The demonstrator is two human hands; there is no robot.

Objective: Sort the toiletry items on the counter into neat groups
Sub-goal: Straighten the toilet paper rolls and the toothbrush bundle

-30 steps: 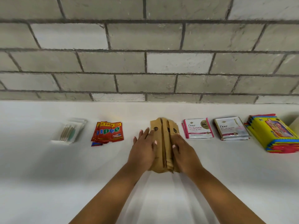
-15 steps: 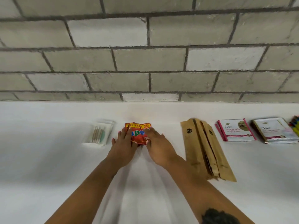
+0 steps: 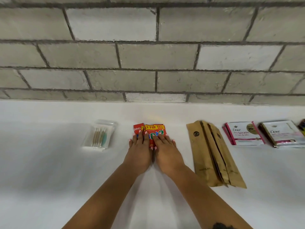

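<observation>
A small pile of red toothpaste sachets [image 3: 151, 129] lies on the white counter [image 3: 49, 179] at the middle. My left hand [image 3: 140, 151] and my right hand [image 3: 166, 151] rest side by side on the pile, fingers flat on top and pressing it from both sides. The lower half of the sachets is hidden under my fingers. A clear packet of cotton swabs [image 3: 100, 135] lies to the left. To the right sits a stack of long brown paper sleeves [image 3: 212, 152], fanned slightly.
Further right lie a pile of pink-edged Dove sachets [image 3: 244, 133] and a second pile of Dove sachets [image 3: 283, 134]. A colourful pack [image 3: 302, 128] shows at the right edge. A grey block wall runs along the back of the counter.
Both hands left the brown paper sleeves and moved left onto the red sachets. The view shifted left, and the sachet pile now looks squarer.
</observation>
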